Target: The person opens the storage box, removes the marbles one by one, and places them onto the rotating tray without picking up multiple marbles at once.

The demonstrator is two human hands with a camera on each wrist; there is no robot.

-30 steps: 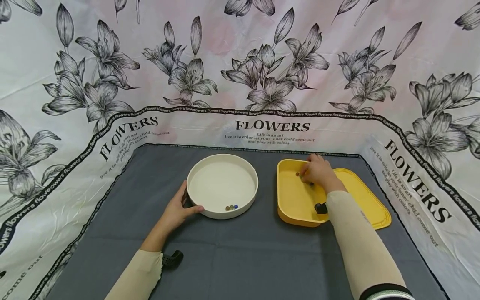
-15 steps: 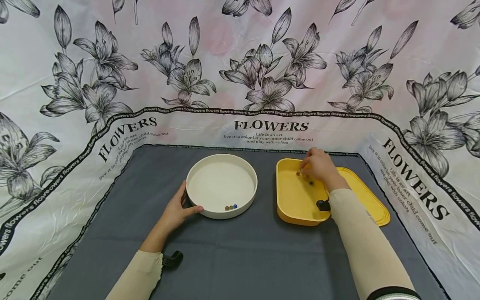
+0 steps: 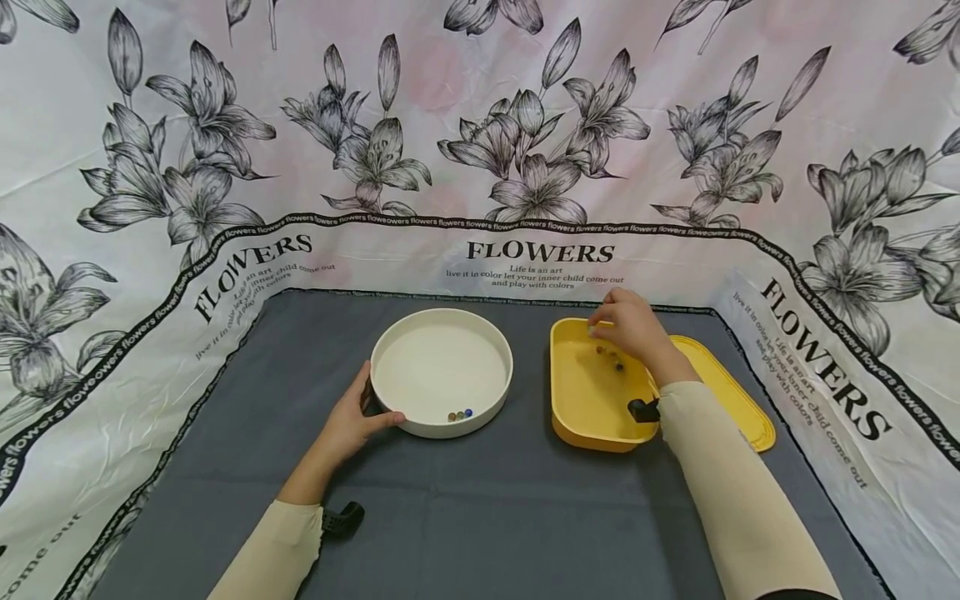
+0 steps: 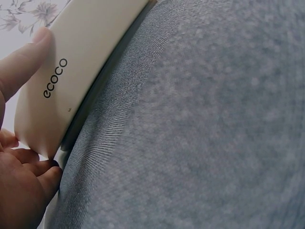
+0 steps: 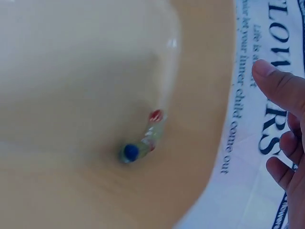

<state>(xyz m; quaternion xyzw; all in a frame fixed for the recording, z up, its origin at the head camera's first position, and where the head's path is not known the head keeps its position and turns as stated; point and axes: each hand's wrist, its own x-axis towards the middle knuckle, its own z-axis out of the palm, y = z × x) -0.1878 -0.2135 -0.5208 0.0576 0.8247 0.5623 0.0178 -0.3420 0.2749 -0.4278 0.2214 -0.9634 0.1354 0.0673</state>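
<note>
My left hand (image 3: 347, 429) grips the near left side of a round cream dish (image 3: 442, 367), thumb against its wall and fingers at its lower edge. The left wrist view shows "ecoco" printed on that wall. Three small marbles (image 3: 460, 415) lie together inside the dish. Over the far rim of a yellow box (image 3: 581, 400) is my right hand (image 3: 633, 329), thumb and forefinger pinched around a small pale spot that looks like a marble (image 3: 592, 331). A short curved row of marbles (image 5: 130, 152), blue, red and clear, lies on the box's floor.
A yellow lid (image 3: 735, 400) lies flat to the right of the box, partly behind the right sleeve. Grey cloth (image 3: 480, 517) covers the table, with a printed floral border (image 3: 540, 262) rising behind it.
My right hand has lifted from the marbles in the box and shifted up and left to the far rim. My left hand and the dish have stayed in place.
</note>
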